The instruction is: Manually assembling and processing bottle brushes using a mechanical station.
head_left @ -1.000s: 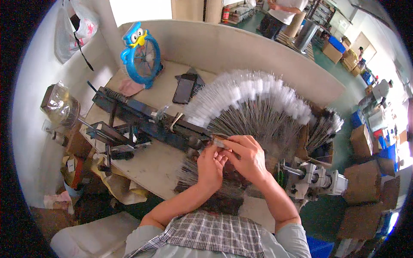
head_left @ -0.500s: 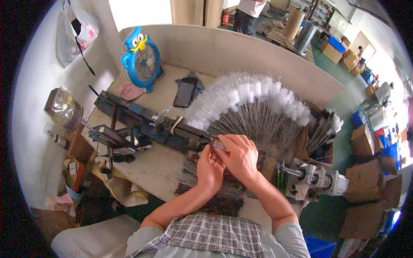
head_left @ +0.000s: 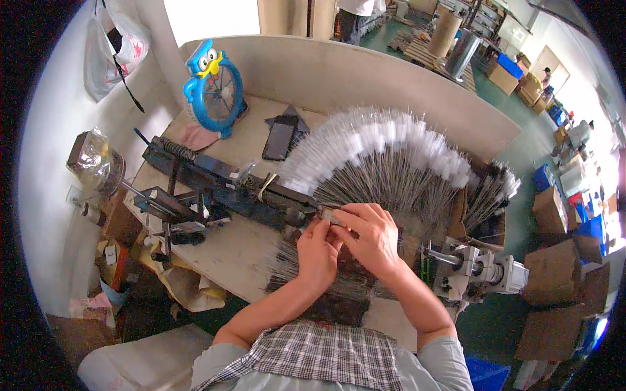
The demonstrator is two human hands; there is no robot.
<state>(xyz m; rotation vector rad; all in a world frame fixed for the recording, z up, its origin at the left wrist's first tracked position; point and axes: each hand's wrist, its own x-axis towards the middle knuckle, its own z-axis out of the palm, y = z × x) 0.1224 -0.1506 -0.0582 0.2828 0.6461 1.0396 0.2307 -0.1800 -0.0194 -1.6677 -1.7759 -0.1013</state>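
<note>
My left hand (head_left: 317, 257) and my right hand (head_left: 374, 238) meet at the near end of a long dark metal machine (head_left: 225, 189). Their fingers are closed around the same spot. A small grey metal piece (head_left: 330, 216) shows at the fingertips; I cannot tell if it is loose or part of the machine. What my left fingers pinch is hidden. Just beyond my hands, many wire brushes with white bristle tips (head_left: 385, 140) lie spread in a fan. More thin wires (head_left: 280, 267) lie on the table beside and beneath my left hand.
A blue cartoon-duck fan (head_left: 215, 88) and a dark phone (head_left: 280, 137) are on the table's far left. Low boards wall its back. At right stand a motor unit with a shaft (head_left: 479, 267) and a cardboard box of dark wire brushes (head_left: 486, 202). A person (head_left: 355, 16) is beyond.
My right hand has shifted slightly right and its fingers have changed position, showing more of the grey metal piece. My left hand stays nearly in place. The person in the background has moved left.
</note>
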